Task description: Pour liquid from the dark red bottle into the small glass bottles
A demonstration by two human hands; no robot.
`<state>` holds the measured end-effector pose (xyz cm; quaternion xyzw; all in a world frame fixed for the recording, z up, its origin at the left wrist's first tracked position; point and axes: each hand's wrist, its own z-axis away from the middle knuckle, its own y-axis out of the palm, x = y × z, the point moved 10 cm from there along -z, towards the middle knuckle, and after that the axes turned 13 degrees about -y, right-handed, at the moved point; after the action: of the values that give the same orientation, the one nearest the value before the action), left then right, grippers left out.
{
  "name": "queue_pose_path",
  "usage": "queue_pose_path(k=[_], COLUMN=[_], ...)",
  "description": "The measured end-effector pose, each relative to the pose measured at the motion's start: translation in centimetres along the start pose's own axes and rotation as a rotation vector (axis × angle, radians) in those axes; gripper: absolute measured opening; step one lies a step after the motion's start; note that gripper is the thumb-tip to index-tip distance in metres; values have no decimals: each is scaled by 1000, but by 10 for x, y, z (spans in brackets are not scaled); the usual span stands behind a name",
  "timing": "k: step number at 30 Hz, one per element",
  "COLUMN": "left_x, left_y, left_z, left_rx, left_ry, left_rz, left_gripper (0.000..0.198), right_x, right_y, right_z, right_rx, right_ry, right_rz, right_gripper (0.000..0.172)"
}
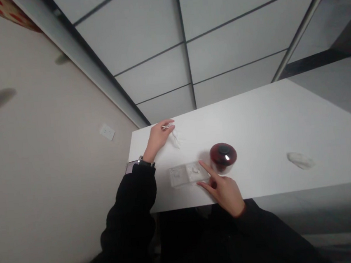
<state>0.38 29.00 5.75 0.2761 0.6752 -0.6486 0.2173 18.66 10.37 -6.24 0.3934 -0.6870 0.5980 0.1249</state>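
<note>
My left hand [159, 136] reaches to the far left part of the white table [256, 132], its fingers pinched on a crumpled white tissue [175, 138]. My right hand [222, 187] rests near the table's front edge, index finger and thumb stretched out and touching the right end of a clear plastic case [186, 174] with two compartments. A dark red round lidded jar [223, 156] stands just right of the case, beside my right index finger.
Another crumpled white piece [300, 160] lies on the table to the right. A beige wall with a socket plate [107, 132] runs along the left. Grey panelled floor lies beyond the table's far edge.
</note>
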Motion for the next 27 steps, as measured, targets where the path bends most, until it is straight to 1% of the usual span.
queue_pose_path(k=[2,4,7,9,11,13,14,15,17,19,20,21,23,24,25,26,27], left_x=[8,16,28,34,39,39,35,29,6,-30,-51,-71,-107,-121,-133,-143,-150], left_y=[19,39,67,81,87,84,80,76,67,61,58,56,59,61,64,68,72], left_z=[-25,-43,-59,-64,-66,-65,-62,-58,-42,-14,3,22,59,75,87,97,103], left_rx=[54,108,192,229,232,203,187,177,192,283,344,413,559,607,642,664,674], left_ry=[37,71,117,137,144,146,152,164,224,339,406,471,575,610,640,663,679], left_rz=[-53,-84,-132,-166,-191,-214,-228,-238,-229,-136,-79,-31,14,22,25,25,23], left_gripper=[31,29,27,25,23,26,29,30,30,30,32,34,37,39,39,38,36], right_x=[-1,-1,-1,-1,-3,-4,-4,-4,2,12,19,24,27,24,21,14,5], right_y=[0,0,0,-1,0,1,1,2,0,-11,-22,-37,-80,-101,-121,-132,-135], right_z=[1,2,4,4,4,2,2,2,5,12,18,24,39,46,51,48,35], right_rx=[-8,-17,-38,-46,-44,-33,-25,-18,-19,-69,-130,-222,-498,-640,-774,-812,-756], right_ry=[-10,-24,-44,-47,-36,-27,-27,-31,-57,-120,-159,-193,-217,-203,-180,-159,-158], right_rz=[-1,-12,-39,-48,-43,-41,-47,-58,-88,-114,-119,-109,-26,30,92,98,29], right_gripper=[64,63,62,62,62,62,62,62,61,58,54,48,35,32,38,54,73])
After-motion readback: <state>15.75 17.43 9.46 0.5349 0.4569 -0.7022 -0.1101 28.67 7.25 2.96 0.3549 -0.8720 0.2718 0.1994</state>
